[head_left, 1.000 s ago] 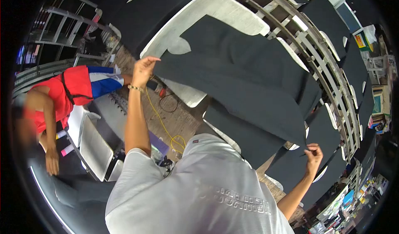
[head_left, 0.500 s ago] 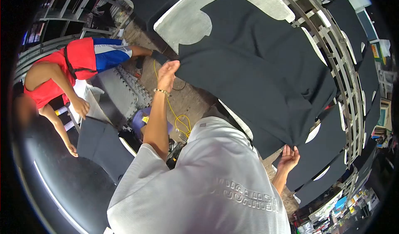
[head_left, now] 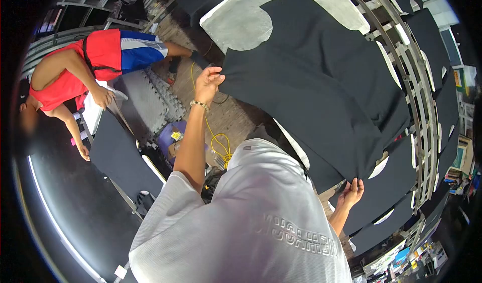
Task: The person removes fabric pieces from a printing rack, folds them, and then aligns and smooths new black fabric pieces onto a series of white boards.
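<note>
A wide piece of black fabric (head_left: 311, 87) spreads over a pale grey, curved-edged board (head_left: 241, 29), leaving the board's far end and some rim uncovered. My left hand (head_left: 208, 84), with a beaded bracelet at the wrist, pinches the fabric's left corner. At the near right corner, my right hand (head_left: 351, 193) pinches the cloth between thumb and fingers. Soft folds run across the fabric between both hands, and it bunches near the right one. Part of the board underneath is hidden.
To the left, a person in a red top (head_left: 103, 52) bends over another black cloth piece (head_left: 118, 145) on a board. Metal rails (head_left: 406, 77) curve along the right, beside more cloth-covered boards. A yellow cable (head_left: 213, 137) and grey foam mats (head_left: 145, 99) lie on the floor.
The view has shifted slightly. My left fingers have curled more tightly at the fabric's corner. The other person's cloth now lies flatter over its board.
</note>
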A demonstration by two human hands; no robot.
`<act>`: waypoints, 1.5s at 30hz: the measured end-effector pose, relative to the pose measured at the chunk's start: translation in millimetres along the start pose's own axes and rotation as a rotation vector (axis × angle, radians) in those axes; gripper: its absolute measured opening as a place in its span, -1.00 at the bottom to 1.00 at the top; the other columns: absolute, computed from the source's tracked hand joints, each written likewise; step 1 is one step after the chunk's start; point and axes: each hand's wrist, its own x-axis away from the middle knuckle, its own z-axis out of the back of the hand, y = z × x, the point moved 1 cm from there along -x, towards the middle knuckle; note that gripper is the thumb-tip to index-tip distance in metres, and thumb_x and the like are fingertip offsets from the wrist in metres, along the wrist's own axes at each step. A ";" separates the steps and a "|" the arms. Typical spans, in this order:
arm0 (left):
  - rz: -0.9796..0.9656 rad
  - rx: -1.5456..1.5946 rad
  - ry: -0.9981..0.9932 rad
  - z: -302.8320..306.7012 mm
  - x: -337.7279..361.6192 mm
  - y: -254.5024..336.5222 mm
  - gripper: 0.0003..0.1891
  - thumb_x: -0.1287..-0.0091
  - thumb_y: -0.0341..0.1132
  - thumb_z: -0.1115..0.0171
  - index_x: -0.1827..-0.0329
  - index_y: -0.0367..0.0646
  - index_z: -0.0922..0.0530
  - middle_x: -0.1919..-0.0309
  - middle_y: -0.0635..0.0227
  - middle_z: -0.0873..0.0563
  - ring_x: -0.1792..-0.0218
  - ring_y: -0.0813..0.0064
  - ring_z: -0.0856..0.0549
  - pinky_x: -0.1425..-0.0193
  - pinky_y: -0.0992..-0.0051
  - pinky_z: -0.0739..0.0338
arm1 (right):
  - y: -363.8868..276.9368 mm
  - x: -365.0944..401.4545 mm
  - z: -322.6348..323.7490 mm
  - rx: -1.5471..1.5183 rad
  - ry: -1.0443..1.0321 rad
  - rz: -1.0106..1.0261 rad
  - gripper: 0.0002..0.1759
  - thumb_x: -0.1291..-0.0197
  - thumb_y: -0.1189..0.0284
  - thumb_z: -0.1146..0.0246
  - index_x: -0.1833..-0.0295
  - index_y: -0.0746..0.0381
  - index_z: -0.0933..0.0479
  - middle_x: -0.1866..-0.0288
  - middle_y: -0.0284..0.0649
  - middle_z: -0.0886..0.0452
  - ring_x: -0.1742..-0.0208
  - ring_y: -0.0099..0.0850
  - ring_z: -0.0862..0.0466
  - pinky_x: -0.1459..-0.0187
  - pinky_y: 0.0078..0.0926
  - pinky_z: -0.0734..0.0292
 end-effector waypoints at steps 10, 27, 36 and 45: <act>-0.064 -0.136 0.019 6.7 5.0 8.9 -0.72 -0.15 -0.43 -0.54 0.14 -0.15 -0.61 0.38 0.45 -0.74 0.48 0.77 -0.57 0.46 0.70 -0.37 | -1.9 -9.1 12.0 0.011 -0.050 0.026 -0.81 -0.30 0.59 -0.30 0.01 0.22 -0.52 0.17 -0.26 -0.69 0.25 -0.57 -0.71 0.31 -0.72 -0.74; 0.063 -0.085 -0.215 5.4 16.4 22.0 -0.80 -0.27 -0.50 -0.38 0.10 -0.11 -0.59 0.35 0.51 -0.70 0.36 0.79 -0.59 0.40 0.70 -0.37 | -15.1 -24.1 27.4 0.123 -0.264 0.059 -0.66 -0.29 0.46 -0.36 -0.15 0.28 -0.55 0.12 -0.30 -0.68 0.23 -0.57 -0.69 0.18 -0.64 -0.72; -0.068 -0.032 -0.464 -139.2 69.6 95.1 -0.84 -0.37 -0.46 -0.28 0.05 -0.28 -0.68 0.20 0.28 -0.72 0.27 0.53 -0.73 0.20 0.55 -0.70 | -69.6 86.8 -237.8 0.850 -0.855 0.821 -0.12 0.14 0.30 -0.61 -0.32 0.36 -0.41 -0.19 0.09 -0.51 -0.24 -0.02 -0.53 -0.28 -0.19 -0.44; -0.538 -0.600 -0.565 -168.6 55.3 141.2 -0.62 -0.07 -0.47 -0.46 0.00 -0.24 -0.68 0.20 0.29 -0.70 0.11 0.47 -0.71 -0.14 0.47 -0.57 | -51.5 80.6 -360.3 0.179 -1.095 0.041 -0.84 -0.32 0.63 -0.22 0.02 0.35 -0.58 0.20 -0.29 -0.70 0.17 -0.59 -0.66 0.06 -0.62 -0.55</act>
